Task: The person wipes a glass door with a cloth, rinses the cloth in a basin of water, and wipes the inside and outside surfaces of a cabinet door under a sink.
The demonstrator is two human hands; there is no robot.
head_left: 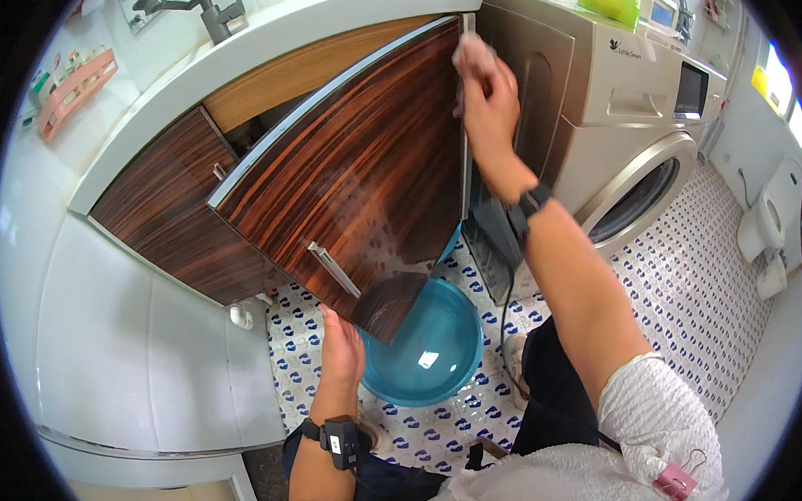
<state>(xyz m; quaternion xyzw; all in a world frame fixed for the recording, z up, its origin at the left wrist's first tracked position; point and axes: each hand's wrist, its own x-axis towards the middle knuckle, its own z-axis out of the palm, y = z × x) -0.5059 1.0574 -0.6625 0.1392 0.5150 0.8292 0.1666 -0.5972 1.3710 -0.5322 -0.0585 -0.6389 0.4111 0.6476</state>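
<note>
A dark wood-grain cabinet door (354, 164) stands swung out from under the sink counter, its lower front dotted with wet marks. My left hand (341, 348) grips the door's lower edge, with the fingers partly hidden behind it. At the upper right edge, by the hinge side, my right hand (488, 93) is closed on what looks like a cloth; only a purplish bit shows and the fingertips are blurred. A metal handle (334, 269) is fixed low on the door. Beneath the door's bottom corner, a teal basin (423, 387) holding water sits on the floor.
A gold-toned washing machine (617, 110) stands close on the right, with a green container (609, 3) on top. Above the cabinet runs a white counter (274, 34) with a dark faucet (212, 19). A white pipe (242, 316) juts out at lower left. A toilet (762, 225) stands far right.
</note>
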